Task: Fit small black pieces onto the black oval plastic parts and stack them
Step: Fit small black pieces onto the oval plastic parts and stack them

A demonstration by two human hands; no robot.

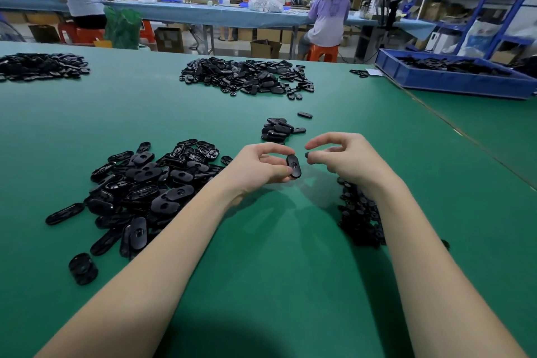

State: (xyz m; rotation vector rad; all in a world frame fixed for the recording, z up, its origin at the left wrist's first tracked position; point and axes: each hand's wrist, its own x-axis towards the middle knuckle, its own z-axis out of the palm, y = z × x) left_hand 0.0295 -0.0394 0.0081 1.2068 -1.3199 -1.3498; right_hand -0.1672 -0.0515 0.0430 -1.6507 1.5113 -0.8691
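Note:
My left hand [261, 164] pinches a black oval plastic part [293, 166] between thumb and fingers, held upright above the green table [276, 256]. My right hand [343, 155] is just to its right and pinches a small black piece [308, 155] at its fingertips, a short gap from the oval. A loose heap of oval parts [145, 183] lies to the left of my left arm. A pile of small black pieces [359, 218] lies under my right wrist. A small stack of ovals [276, 129] sits just beyond my hands.
Farther back lie a big heap of black parts [247, 75] and another heap [40, 65] at far left. A blue bin [453, 81] with parts stands at the right. A round black piece [82, 268] sits near the left front. People work at a far table.

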